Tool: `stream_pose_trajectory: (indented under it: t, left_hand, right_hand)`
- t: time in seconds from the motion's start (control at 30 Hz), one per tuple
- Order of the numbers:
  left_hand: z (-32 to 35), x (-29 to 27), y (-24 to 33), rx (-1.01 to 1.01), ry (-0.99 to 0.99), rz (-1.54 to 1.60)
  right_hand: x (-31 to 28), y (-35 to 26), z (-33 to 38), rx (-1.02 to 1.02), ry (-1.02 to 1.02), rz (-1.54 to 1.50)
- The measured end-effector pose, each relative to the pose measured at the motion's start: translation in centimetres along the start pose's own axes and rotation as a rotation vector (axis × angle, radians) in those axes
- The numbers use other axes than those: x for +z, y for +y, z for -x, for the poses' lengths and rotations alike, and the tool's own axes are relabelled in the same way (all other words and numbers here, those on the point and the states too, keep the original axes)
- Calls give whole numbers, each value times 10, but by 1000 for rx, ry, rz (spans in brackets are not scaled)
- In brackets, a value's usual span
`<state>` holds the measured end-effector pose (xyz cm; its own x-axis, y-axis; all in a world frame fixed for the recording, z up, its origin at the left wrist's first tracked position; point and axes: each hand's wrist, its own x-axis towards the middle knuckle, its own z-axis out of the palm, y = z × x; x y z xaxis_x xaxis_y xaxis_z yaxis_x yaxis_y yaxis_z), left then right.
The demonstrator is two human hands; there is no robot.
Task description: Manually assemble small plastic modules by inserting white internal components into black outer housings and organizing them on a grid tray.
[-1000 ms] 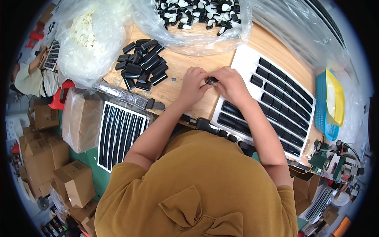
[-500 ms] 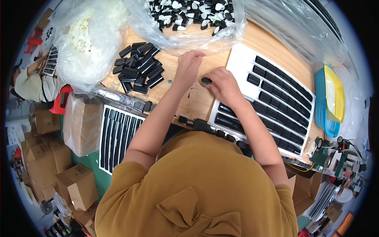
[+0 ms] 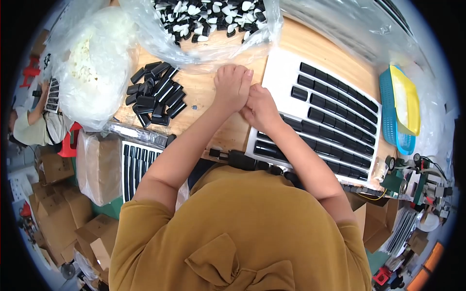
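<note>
My left hand (image 3: 233, 86) and my right hand (image 3: 259, 105) are pressed together over the wooden table (image 3: 204, 97), just below a clear bag of small black-and-white parts (image 3: 213, 14). Whatever lies between the fingers is hidden. A loose pile of black oblong caps (image 3: 155, 92) lies to the left of my hands. To their right a white tray (image 3: 281, 72) holds rows of black oblong pieces.
A big clear bag of white parts (image 3: 87, 63) sits at the far left. Another tray of black strips (image 3: 138, 165) rests below the table edge. A blue basket with a yellow tray (image 3: 391, 111) stands right. Cardboard boxes (image 3: 58, 218) and another person (image 3: 34, 126) are left.
Both hands have moved away from me toward the bag of black-and-white parts. The small black part seen in my right fingers before is now hidden between the hands.
</note>
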<state>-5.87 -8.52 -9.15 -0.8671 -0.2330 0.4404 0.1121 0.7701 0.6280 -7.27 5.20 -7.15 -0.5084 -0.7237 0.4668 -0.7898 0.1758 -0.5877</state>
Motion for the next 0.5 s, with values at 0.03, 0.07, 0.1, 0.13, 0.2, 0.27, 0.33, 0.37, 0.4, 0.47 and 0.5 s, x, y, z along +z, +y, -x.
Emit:
stream_pose_trajectory:
  t: [0.03, 0.07, 0.1, 0.13, 0.2, 0.27, 0.33, 0.37, 0.4, 0.47, 0.5]
  left_hand:
    - [1, 0, 0, 7, 5, -1]
    - [1, 1, -1, 8, 27, 2]
    - [1, 1, -1, 9, 49, 5]
    - [-1, -3, -1, 18, 52, 5]
    - [-6, -14, -4, 90, 167, 106]
    - [-11, -31, -1, -21, 227, 152]
    - [-14, -45, -10, -142, 288, 192]
    - [-23, -47, -22, -118, 294, 123]
    - [-33, -47, -33, -95, 300, 54]
    - [-49, -36, -50, -108, 315, 67]
    - [-55, -32, -56, -140, 279, 80]
  right_hand:
    - [2, -2, 0, 29, -12, 16]
    - [2, -4, 0, 59, -24, 32]
    - [-1, -6, 1, 54, -17, 37]
    - [-6, -9, 0, 85, -45, 96]
    - [-18, -15, 2, 117, -66, 159]
    - [-37, -20, 14, 440, 306, -123]
    - [-62, -18, 27, 699, 354, -247]
    - [-67, -2, 36, 682, 297, -230]
    - [-68, 6, 48, 707, 304, -245]
    - [-56, 11, 53, 677, 371, -363]
    - [-54, 8, 52, 704, 334, -339]
